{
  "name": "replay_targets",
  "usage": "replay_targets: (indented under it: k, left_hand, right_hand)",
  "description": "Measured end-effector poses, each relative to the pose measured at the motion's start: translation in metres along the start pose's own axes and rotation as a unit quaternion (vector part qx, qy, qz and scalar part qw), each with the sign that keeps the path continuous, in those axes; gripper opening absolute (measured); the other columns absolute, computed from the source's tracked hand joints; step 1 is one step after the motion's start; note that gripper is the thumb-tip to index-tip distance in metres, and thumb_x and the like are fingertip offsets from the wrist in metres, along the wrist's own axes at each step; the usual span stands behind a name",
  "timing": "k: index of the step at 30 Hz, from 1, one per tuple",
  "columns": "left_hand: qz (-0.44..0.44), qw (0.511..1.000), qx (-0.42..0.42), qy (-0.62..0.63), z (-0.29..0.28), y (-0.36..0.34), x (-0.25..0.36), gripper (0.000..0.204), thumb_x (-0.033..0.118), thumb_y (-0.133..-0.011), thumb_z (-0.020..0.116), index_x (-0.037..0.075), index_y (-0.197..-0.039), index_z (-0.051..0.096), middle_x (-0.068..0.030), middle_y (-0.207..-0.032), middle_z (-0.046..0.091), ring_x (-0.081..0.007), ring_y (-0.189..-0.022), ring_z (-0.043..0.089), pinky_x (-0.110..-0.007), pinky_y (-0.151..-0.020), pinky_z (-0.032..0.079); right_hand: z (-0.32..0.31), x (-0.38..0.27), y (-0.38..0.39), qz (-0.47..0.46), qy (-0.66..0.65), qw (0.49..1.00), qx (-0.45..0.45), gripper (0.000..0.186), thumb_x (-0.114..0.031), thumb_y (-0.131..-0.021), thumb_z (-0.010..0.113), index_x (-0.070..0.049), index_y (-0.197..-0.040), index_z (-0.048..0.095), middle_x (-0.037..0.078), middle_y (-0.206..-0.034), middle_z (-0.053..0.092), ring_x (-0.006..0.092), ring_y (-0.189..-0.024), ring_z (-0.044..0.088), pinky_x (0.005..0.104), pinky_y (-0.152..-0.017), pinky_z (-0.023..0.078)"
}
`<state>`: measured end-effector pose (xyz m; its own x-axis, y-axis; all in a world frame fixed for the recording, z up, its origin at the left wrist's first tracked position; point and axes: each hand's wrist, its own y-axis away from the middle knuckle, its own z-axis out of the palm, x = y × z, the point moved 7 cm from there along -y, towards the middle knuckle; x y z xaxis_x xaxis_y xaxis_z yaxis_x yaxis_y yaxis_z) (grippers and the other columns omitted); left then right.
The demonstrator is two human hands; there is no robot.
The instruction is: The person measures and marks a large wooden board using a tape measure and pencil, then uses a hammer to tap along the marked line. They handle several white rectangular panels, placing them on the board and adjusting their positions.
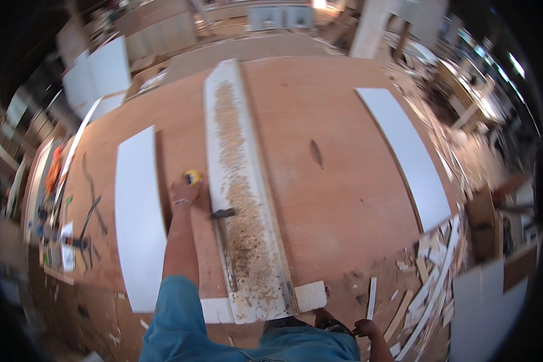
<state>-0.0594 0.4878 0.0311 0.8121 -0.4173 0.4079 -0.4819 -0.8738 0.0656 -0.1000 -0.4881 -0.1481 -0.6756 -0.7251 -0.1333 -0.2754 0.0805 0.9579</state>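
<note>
My left hand (184,190) reaches forward over the large brown board, its fingers closed round a yellow and black tape measure (192,177). To the right of that hand lies a hammer (224,213), its head against a long white panel (271,241) strewn with wood shavings (241,208). A second white panel (140,223) lies just left of my forearm. Low in the view, close to my body, my right hand (364,329) hangs with loose fingers and nothing visible in it.
Another white panel (404,157) lies at the right of the brown board (320,223). Wood offcuts (425,289) are heaped at the lower right. Pliers-like tools (78,242) and an orange cord (53,171) are at the left. Boards lean behind.
</note>
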Motion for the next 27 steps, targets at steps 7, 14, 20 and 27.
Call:
replay_targets:
  k: [7, 14, 20, 27]
  left_hand:
    - [0.025, 0.992, 0.097, 0.07, 0.0, 0.032, 0.001, 0.06, 0.044, -0.094, 0.068, -0.002, -0.133, 0.063, -0.0313, -0.114, 0.07, -0.0446, -0.113, 0.067, -0.05, -0.096, 0.054]
    - [0.158, 0.842, -0.371, 0.359, -0.016, 0.286, 0.105, 0.039, 0.036, -0.104, 0.063, 0.001, -0.119, 0.07, -0.0066, -0.103, 0.072, -0.0127, -0.088, 0.064, -0.031, -0.078, 0.053]
    - [0.201, 0.732, -0.588, 0.281, 0.065, 0.537, 0.282, 0.046, 0.033, -0.1, 0.072, -0.002, -0.127, 0.06, -0.014, -0.115, 0.07, -0.02, -0.104, 0.066, -0.033, -0.092, 0.053]
    - [0.059, 0.726, -0.607, 0.318, 0.182, 0.668, 0.375, 0.027, 0.025, -0.095, 0.078, 0.002, -0.109, 0.072, -0.003, -0.094, 0.069, -0.0103, -0.084, 0.062, -0.027, -0.076, 0.052]
  right_hand:
    - [0.051, 0.002, 0.026, -0.133, 0.284, 0.95, 0.015, 0.045, -0.043, -0.095, 0.066, -0.009, -0.125, 0.07, 0.016, -0.118, 0.075, 0.0351, -0.108, 0.073, 0.0458, -0.093, 0.057]
    - [0.067, -0.249, 0.253, -0.46, 0.107, 0.88, 0.049, 0.06, -0.037, -0.09, 0.079, -0.008, -0.14, 0.063, 0.019, -0.123, 0.071, 0.035, -0.116, 0.068, 0.0415, -0.099, 0.054]
    - [0.017, -0.267, 0.29, -0.593, 0.078, 0.8, -0.055, 0.061, -0.037, -0.088, 0.082, -0.002, -0.135, 0.065, 0.018, -0.125, 0.07, 0.0285, -0.116, 0.067, 0.0401, -0.102, 0.05]
    - [-0.151, -0.125, 0.193, -0.489, 0.038, 0.87, -0.048, 0.061, -0.038, -0.086, 0.083, -0.005, -0.134, 0.065, 0.016, -0.121, 0.068, 0.0243, -0.109, 0.065, 0.0367, -0.095, 0.052]
